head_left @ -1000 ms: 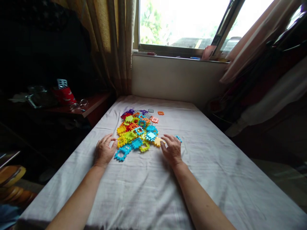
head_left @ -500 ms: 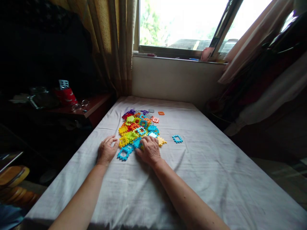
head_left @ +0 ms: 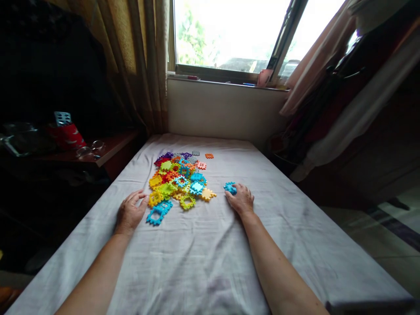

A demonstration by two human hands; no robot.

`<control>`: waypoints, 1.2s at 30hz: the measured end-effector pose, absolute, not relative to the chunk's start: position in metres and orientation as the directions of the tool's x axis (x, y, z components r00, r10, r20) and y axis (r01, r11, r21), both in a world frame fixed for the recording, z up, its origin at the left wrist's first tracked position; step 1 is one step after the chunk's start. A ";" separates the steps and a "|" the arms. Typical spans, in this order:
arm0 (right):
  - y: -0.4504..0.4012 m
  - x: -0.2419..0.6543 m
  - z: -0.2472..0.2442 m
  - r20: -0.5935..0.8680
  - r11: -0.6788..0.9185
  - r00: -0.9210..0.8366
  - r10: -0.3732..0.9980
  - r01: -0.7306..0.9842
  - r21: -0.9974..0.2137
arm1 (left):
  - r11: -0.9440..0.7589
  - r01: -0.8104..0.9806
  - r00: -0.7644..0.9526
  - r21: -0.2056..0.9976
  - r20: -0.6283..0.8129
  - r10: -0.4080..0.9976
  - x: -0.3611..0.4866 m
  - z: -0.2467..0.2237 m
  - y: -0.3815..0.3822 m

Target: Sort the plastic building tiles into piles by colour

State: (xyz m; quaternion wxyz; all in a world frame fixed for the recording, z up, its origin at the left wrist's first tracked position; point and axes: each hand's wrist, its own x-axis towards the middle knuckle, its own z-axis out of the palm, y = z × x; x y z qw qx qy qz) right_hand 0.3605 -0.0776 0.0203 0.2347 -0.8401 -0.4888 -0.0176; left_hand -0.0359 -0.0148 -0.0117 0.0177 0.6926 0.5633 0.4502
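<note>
A pile of colourful interlocking plastic tiles (head_left: 168, 189) lies on the cloth, with notched edges. My left hand (head_left: 130, 212) rests at its left side, fingers apart and holding nothing, close to a yellow window tile (head_left: 155, 198). Right of the pile, my right hand (head_left: 242, 200) has its fingers closed on a blue tile (head_left: 230, 187), low at the cloth. Part of this tile is hidden under the fingers, and the loose blue frame tile there cannot be told apart from it. Two blue tiles (head_left: 159, 213) lie at the pile's near edge, beside a lime frame tile (head_left: 187, 201).
A pale cloth (head_left: 203, 262) covers the table. An orange tile (head_left: 209, 155) lies apart behind the pile. On a side table at left are a red container (head_left: 68, 136) and glasses (head_left: 90, 150). A curtain, a window and hanging clothes surround the table.
My right hand has moved right from the pile, with a blue tile, to where the loose blue frame lay. The lime frame tile is now uncovered. The view has shifted right.
</note>
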 end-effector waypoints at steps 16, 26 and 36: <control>-0.068 0.289 0.049 0.389 -0.006 0.147 0.909 0.940 -0.340 | -0.359 0.752 -0.024 0.553 0.567 0.823 -0.035 -0.008 -0.017; -0.057 0.273 0.034 0.411 0.004 0.173 0.895 0.919 -0.395 | -0.345 0.762 -0.030 0.548 0.562 0.827 -0.035 -0.010 -0.018; -0.083 0.411 0.023 0.234 -0.595 0.782 0.577 0.600 -0.535 | -0.354 0.759 -0.028 0.547 0.571 0.821 -0.037 -0.013 -0.014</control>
